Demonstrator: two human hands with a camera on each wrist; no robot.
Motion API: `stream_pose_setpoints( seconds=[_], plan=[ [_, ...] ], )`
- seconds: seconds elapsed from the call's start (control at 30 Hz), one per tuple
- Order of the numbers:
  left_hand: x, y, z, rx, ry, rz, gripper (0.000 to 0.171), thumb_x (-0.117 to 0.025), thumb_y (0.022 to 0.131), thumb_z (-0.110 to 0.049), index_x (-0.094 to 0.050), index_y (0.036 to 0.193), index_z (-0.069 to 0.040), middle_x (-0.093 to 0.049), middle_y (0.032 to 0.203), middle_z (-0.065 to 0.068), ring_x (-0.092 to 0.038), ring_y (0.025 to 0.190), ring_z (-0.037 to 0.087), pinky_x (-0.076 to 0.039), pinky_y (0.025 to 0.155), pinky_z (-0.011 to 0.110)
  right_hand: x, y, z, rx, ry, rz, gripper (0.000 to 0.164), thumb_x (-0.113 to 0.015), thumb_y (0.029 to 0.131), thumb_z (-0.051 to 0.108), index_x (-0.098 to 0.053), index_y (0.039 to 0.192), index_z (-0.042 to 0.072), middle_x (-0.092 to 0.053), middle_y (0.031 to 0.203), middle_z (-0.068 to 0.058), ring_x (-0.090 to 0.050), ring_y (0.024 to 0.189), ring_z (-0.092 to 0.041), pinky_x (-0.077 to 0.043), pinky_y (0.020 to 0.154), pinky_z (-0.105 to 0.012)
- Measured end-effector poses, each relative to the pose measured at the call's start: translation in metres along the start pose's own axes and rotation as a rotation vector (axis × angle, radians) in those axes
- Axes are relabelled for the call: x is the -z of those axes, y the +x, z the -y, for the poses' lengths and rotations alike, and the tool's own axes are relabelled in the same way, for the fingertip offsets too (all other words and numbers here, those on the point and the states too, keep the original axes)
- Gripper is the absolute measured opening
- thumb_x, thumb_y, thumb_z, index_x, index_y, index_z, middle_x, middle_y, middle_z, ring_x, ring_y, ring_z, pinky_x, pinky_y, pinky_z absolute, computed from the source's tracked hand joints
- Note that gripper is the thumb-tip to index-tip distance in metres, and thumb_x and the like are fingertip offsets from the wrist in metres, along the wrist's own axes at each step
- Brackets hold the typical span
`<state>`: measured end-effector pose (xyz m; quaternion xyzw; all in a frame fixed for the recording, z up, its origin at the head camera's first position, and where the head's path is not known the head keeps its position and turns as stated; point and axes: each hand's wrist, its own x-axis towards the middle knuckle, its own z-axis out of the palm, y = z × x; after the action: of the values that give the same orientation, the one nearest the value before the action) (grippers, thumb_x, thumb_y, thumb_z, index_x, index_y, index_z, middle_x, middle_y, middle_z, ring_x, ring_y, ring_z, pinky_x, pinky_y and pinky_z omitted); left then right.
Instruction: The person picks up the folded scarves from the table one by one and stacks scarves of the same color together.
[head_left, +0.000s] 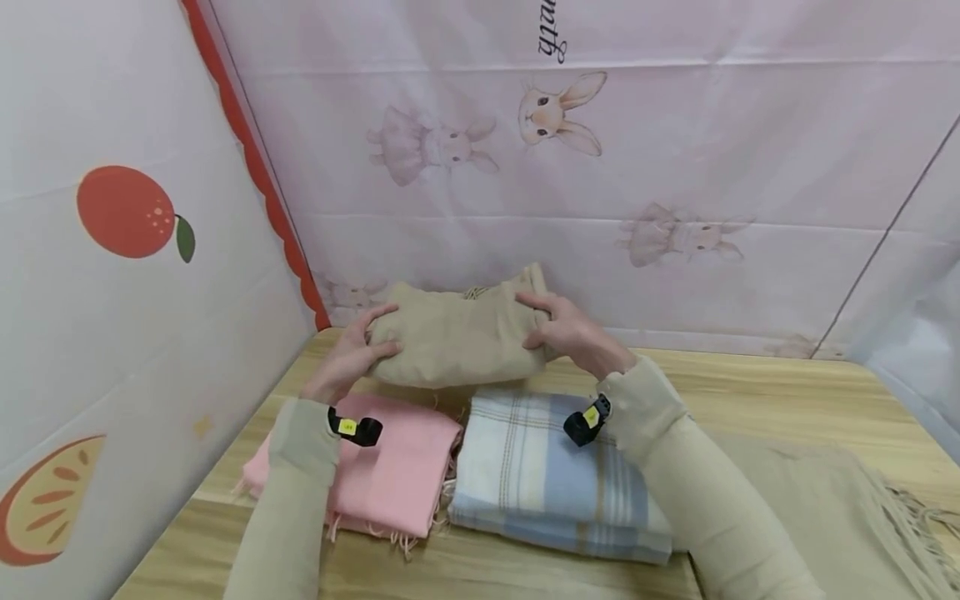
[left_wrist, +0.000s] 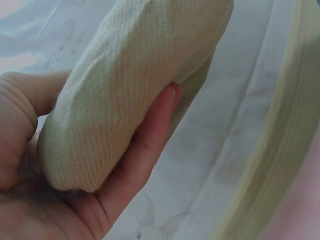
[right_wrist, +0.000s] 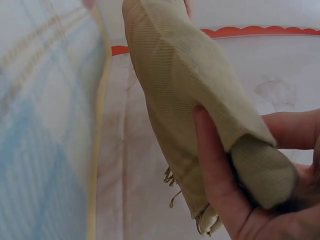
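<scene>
A folded beige scarf (head_left: 461, 337) is held up near the table's far edge, a bit of fringe showing behind its top. My left hand (head_left: 354, 350) grips its left end, the thumb on one face and the fingers on the other. At the opposite end my right hand (head_left: 566, 329) pinches the cloth the same way. In the left wrist view the rounded fold of the beige scarf (left_wrist: 115, 105) fills the left palm. The right wrist view shows layered ends of the scarf (right_wrist: 185, 85) between thumb and fingers, with fringe strands hanging below.
On the wooden table (head_left: 757, 387), a folded pink scarf (head_left: 397, 467) lies left of a folded blue-and-white plaid scarf (head_left: 540, 492). Another beige scarf (head_left: 817, 508), fringed, spreads at the right, partly behind my right sleeve. A printed cloth backdrop (head_left: 480, 192) rises behind the table.
</scene>
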<state>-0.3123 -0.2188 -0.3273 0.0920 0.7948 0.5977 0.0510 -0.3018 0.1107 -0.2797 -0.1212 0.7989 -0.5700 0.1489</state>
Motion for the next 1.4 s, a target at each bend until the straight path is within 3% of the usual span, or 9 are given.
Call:
stream_pose_setpoints(
  seconds=[0.2,0.27,0.43,0.67,0.93,1.07,1.2,1.3,1.4],
  plan=[
    [-0.003,-0.008,-0.008,-0.026,0.003,0.004,0.071,-0.064,0.098,-0.004,-0.030,0.160,-0.014,-0.019,0.162,0.021,-0.031,0.142,0.036,-0.030,0.113,0.051,0.005,-0.012,-0.001,0.060,-0.012,-0.013,0.085,-0.060,0.083,-0.013,-0.031,0.160,0.008,-0.005,0.168,-0.014,-0.019,0.144,-0.028,-0.034,0.107,-0.042],
    [-0.006,-0.010,-0.011,-0.031,0.004,0.008,0.071,-0.064,0.098,-0.004,-0.031,0.160,-0.014,-0.025,0.159,0.022,-0.036,0.139,0.036,-0.035,0.110,0.048,0.008,-0.015,-0.001,0.078,-0.013,-0.017,0.085,-0.060,0.082,-0.013,-0.031,0.160,0.007,-0.006,0.168,-0.014,-0.013,0.147,-0.026,-0.029,0.110,-0.042],
    [-0.014,-0.011,-0.016,-0.025,0.013,0.019,0.071,-0.064,0.099,-0.006,-0.031,0.161,-0.017,-0.036,0.152,0.024,-0.043,0.134,0.035,-0.043,0.099,0.037,0.015,-0.023,-0.007,0.107,-0.008,-0.010,0.084,-0.060,0.083,-0.013,-0.030,0.159,0.005,-0.007,0.168,-0.014,-0.007,0.150,-0.027,-0.024,0.113,-0.045],
    [-0.023,-0.012,-0.017,-0.025,-0.020,0.032,0.069,-0.063,0.099,-0.005,-0.033,0.160,-0.017,-0.042,0.144,0.025,-0.051,0.121,0.031,-0.048,0.087,0.029,0.022,-0.032,-0.011,0.117,0.002,0.011,0.083,-0.059,0.086,-0.014,-0.027,0.160,0.004,-0.003,0.169,-0.015,0.001,0.152,-0.031,-0.018,0.118,-0.050],
    [-0.036,-0.014,-0.025,-0.026,-0.028,0.042,0.067,-0.065,0.098,-0.007,-0.037,0.158,-0.022,-0.054,0.117,0.019,-0.062,0.096,0.022,-0.051,0.075,0.028,0.034,-0.046,-0.014,0.113,-0.035,-0.016,0.082,-0.060,0.087,-0.013,-0.029,0.160,0.007,-0.005,0.168,-0.017,-0.004,0.151,-0.033,-0.025,0.114,-0.048],
    [-0.042,-0.013,-0.029,-0.037,-0.007,0.048,0.068,-0.065,0.098,-0.007,-0.037,0.158,-0.023,-0.056,0.106,0.018,-0.062,0.091,0.021,-0.051,0.072,0.028,0.039,-0.054,-0.018,0.118,-0.012,-0.022,0.081,-0.060,0.088,-0.013,-0.029,0.160,0.007,-0.004,0.168,-0.018,-0.012,0.149,-0.034,-0.041,0.102,-0.032],
    [-0.050,-0.014,-0.032,-0.046,-0.013,0.065,0.068,-0.064,0.097,-0.005,-0.038,0.157,-0.022,-0.057,0.108,0.020,-0.062,0.093,0.024,-0.051,0.073,0.028,0.044,-0.062,-0.024,0.126,0.022,-0.010,0.081,-0.059,0.089,-0.014,-0.027,0.161,0.007,0.000,0.168,-0.017,-0.006,0.150,-0.034,-0.045,0.087,-0.018],
    [-0.056,-0.014,-0.034,-0.051,-0.028,0.079,0.067,-0.064,0.097,-0.004,-0.039,0.157,-0.022,-0.056,0.109,0.020,-0.061,0.094,0.024,-0.051,0.073,0.029,0.048,-0.069,-0.028,0.121,0.022,-0.007,0.081,-0.059,0.090,-0.013,-0.026,0.161,0.009,0.003,0.168,-0.014,0.002,0.152,-0.033,-0.043,0.090,-0.019],
    [-0.060,-0.014,-0.036,-0.063,-0.027,0.083,0.067,-0.065,0.097,-0.004,-0.040,0.156,-0.021,-0.052,0.102,0.014,-0.057,0.090,0.021,-0.049,0.072,0.028,0.052,-0.075,-0.030,0.114,0.017,-0.008,0.082,-0.060,0.091,-0.011,-0.026,0.162,0.012,0.003,0.169,-0.012,0.005,0.152,-0.031,-0.039,0.101,-0.028]
  ],
)
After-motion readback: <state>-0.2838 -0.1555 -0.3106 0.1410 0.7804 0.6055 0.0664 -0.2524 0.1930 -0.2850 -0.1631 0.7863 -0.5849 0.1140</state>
